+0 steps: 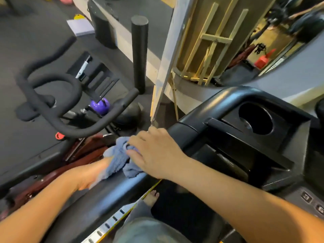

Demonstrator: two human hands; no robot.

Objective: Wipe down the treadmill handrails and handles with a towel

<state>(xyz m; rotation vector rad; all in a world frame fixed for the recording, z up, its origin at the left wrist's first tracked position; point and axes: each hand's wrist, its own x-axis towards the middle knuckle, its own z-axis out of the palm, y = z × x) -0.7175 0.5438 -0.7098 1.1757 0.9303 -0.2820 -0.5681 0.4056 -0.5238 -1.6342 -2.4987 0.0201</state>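
A crumpled blue towel (117, 159) lies bunched on the treadmill's left handrail (112, 192), a dark bar running from bottom left up to the console. My left hand (91, 174) grips the towel's lower end from the left, fingers hidden in the cloth. From above, my right hand (154, 151) rests on the towel and the rail, with its fingertips curled into the cloth's upper folds. The rail beneath the towel is hidden.
The treadmill console (233, 141) with a round cup holder (256, 118) fills the right. An exercise bike's black handlebars (57, 106) stand close on the left. A black foam roller (139, 55) and a wooden easel (208, 50) stand behind. My bare foot (153, 197) stands on the belt.
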